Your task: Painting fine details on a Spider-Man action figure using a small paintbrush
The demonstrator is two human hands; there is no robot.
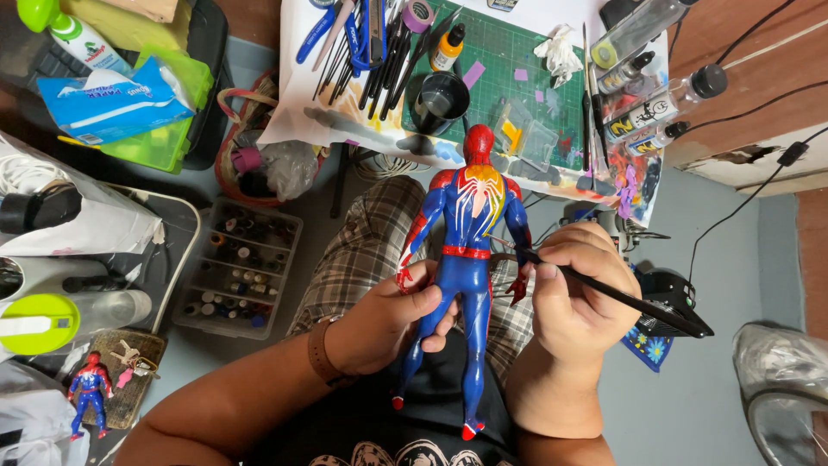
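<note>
Our left hand (pixel 392 315) was curled around the thighs of the red-and-blue action figure (pixel 466 259), thumb lying across the front of its leg, fingers closed behind, wrist bent inward with a brown strap on it. The figure stood upright over our lap, back toward us, head up near the front edge of the bench. Our right hand (pixel 576 289) was closed in a loose fist around a thin black paintbrush (pixel 617 293), pinched between thumb and forefinger, its tip touching the figure's right arm and its handle angling down and away to the right. Just beyond the figure's head, a black cup (pixel 442 99) sat on the green cutting mat (pixel 517 43) near the bench's front edge. Left of our knee, a clear compartment box of small bottles (pixel 237 267) lay on the floor.
</note>
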